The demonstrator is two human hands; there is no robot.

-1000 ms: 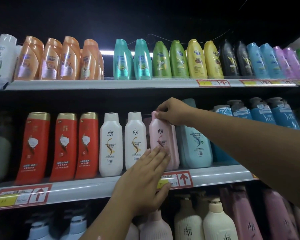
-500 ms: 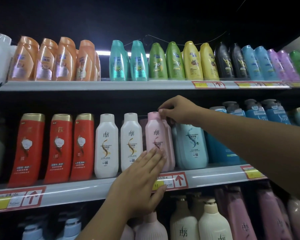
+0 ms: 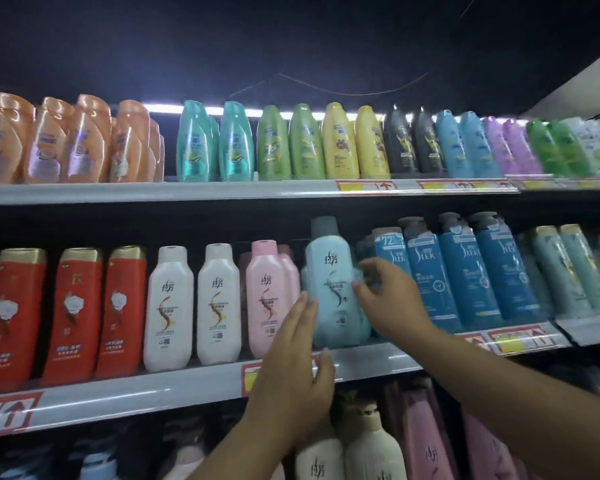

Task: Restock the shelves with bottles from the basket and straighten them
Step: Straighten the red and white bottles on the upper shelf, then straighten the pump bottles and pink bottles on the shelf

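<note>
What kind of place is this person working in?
Most likely a shop's hair-care aisle: tiered shelves packed with rows of bottles sorted by colour, such as the red bottles, and price tags clipped along the shelf edges.

Left hand (image 3: 291, 368) covering price tag (image 3: 248, 377) on middle shelf edge (image 3: 153, 393), plus lower left of light blue bottle (image 3: 333, 292). Right hand (image 3: 388, 303) hiding bottles behind, at its 3 o'clock; fingertips blurring. Bottom-row bottles (image 3: 374, 452) getting cut off by frame at 6 o'clock. Label print too small to read.
</note>
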